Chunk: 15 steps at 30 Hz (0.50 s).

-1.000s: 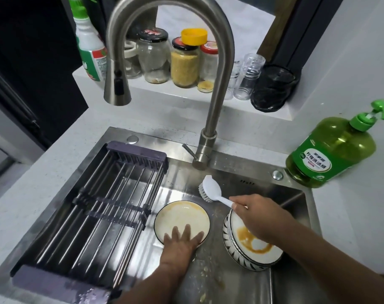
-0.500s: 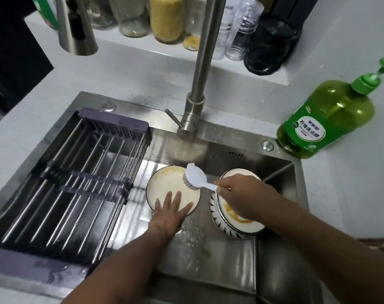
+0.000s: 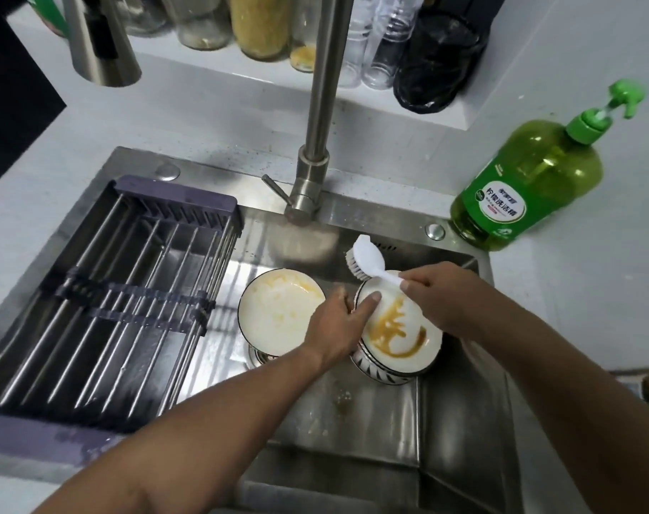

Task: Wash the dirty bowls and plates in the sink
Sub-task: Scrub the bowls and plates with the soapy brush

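Washing is judged barely begun: brown sauce is seen on the top plate of the stack in the sink, held at its rim by the left hand. A brush is clenched in the right hand, clear of the plate. A yellow-smeared plate lies beside, the rack is empty, and the sink wall stands close behind.

A: What's cut off up top?
B: The jars on the shelf lose their lids to the upper edge, and the tap loses its arch.
A: And in the sink?
B: The left hand covers the near rim of the right plate; its fingers are tucked behind the rim. What's stacked under that plate is mostly hidden. The right hand hides the brush handle's end.
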{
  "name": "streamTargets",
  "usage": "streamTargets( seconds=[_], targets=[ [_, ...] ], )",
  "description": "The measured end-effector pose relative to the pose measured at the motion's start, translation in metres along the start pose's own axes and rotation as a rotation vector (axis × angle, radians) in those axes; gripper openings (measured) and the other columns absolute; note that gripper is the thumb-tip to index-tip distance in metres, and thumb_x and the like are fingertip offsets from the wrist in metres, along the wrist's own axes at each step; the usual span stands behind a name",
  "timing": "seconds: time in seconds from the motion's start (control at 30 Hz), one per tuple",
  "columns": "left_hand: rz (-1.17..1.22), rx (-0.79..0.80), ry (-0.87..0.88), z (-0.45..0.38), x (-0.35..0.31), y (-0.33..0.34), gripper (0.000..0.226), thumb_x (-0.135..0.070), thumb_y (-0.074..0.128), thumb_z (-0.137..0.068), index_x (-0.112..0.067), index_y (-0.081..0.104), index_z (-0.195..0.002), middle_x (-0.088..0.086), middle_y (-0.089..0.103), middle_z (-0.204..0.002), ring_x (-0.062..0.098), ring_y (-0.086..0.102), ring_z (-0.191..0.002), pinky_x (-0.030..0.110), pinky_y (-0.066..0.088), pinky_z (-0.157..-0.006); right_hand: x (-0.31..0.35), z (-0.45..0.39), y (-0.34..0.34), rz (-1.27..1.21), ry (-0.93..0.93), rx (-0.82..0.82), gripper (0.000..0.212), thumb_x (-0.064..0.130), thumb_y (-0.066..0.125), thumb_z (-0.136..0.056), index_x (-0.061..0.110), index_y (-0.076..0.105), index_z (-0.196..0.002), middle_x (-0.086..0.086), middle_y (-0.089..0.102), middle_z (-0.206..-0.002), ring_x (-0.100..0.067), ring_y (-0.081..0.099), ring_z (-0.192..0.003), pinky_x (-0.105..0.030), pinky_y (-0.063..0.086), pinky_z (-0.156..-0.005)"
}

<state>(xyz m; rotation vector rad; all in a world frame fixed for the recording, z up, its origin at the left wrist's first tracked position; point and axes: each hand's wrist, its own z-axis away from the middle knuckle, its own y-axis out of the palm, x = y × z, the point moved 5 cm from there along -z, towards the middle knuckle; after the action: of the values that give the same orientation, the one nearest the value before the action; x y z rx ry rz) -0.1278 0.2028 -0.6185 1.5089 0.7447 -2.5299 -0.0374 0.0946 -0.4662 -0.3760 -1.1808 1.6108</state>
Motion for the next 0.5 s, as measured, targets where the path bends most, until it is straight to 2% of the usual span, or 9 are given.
streamTargets(
  seconds=[0.07,0.13,0.27,0.37,0.43,0.5],
  targets=[
    [-0.203,0.025,-0.009,-0.007,-0.011,0.007,0.039,-0.049,0.063,-0.092,-0.013,0.048,-0.102,0.007,0.066,-0.098,0.031,0.062,-0.092,0.038,0.046,-0.076,-0.013,0.003,-0.004,-0.024,0.034,-0.002,0.033,0.032,0.048,-0.103,0.027,0.065,-0.131,-0.002,0.072,-0.099,-0.018,0.065,-0.086,-0.029,0.049,-0.076],
    [-0.372,0.030,-0.013,-0.015,-0.013,0.007,0.028,-0.031,0.058,-0.097,-0.009,0.050,-0.112,0.015,0.067,-0.116,0.036,0.062,-0.110,0.037,0.046,-0.086,-0.025,0.006,-0.005,-0.033,0.076,-0.004,0.034,0.034,0.049,-0.102,0.028,0.065,-0.132,-0.002,0.072,-0.103,-0.019,0.064,-0.090,-0.030,0.049,-0.080],
    [-0.452,0.102,-0.082,-0.021,-0.015,0.008,0.035,-0.021,0.051,-0.098,-0.003,0.048,-0.128,0.019,0.060,-0.132,0.037,0.056,-0.122,0.036,0.044,-0.095,-0.043,0.013,-0.003,-0.038,0.119,0.007,0.033,0.033,0.048,-0.103,0.025,0.067,-0.128,-0.003,0.071,-0.109,-0.021,0.063,-0.097,-0.036,0.050,-0.089],
    [-0.472,0.160,-0.088,-0.023,-0.020,0.011,0.037,-0.020,0.049,-0.098,-0.003,0.049,-0.130,0.019,0.061,-0.132,0.036,0.058,-0.122,0.036,0.046,-0.096,-0.053,0.017,-0.003,-0.048,0.146,-0.007,0.032,0.034,0.048,-0.102,0.027,0.068,-0.127,-0.002,0.071,-0.109,-0.021,0.063,-0.096,-0.036,0.051,-0.088],
    [-0.426,0.167,-0.070,-0.022,-0.027,0.010,0.033,-0.019,0.049,-0.096,-0.003,0.054,-0.123,0.021,0.064,-0.125,0.038,0.062,-0.114,0.036,0.050,-0.092,-0.059,0.019,-0.005,-0.045,0.155,-0.019,0.030,0.033,0.048,-0.102,0.027,0.070,-0.121,-0.001,0.072,-0.105,-0.020,0.064,-0.094,-0.036,0.051,-0.086],
    [-0.304,0.171,-0.063,-0.019,-0.034,0.006,0.020,-0.016,0.049,-0.093,-0.003,0.055,-0.108,0.020,0.067,-0.108,0.039,0.068,-0.091,0.034,0.057,-0.074,-0.062,0.023,-0.008,-0.043,0.148,-0.030,0.028,0.032,0.048,-0.102,0.025,0.074,-0.107,0.001,0.070,-0.088,-0.019,0.063,-0.083,-0.035,0.050,-0.077]
  ],
)
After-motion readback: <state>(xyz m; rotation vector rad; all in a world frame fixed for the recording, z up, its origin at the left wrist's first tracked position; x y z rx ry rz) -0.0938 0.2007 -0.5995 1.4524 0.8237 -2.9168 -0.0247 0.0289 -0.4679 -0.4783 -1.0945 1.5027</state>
